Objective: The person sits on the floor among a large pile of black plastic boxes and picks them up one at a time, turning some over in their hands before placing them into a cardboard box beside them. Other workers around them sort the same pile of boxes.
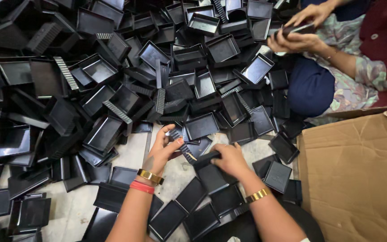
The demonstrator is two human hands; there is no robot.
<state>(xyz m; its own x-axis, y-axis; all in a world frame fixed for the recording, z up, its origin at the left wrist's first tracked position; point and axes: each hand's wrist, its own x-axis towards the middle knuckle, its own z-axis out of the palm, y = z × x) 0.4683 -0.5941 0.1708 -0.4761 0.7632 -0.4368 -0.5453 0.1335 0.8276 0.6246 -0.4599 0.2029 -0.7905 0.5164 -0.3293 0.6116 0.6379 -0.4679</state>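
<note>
My right hand [229,160] gripped a black tray [212,174] by its top edge, tray lying toward me. My left hand [163,150] pinched a ribbed strip [181,144], just left of the tray, w/ its long side slanting down-right.

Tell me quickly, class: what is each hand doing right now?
Left hand: shut on a ribbed black strip.
Right hand: shut on a black tray.
</note>
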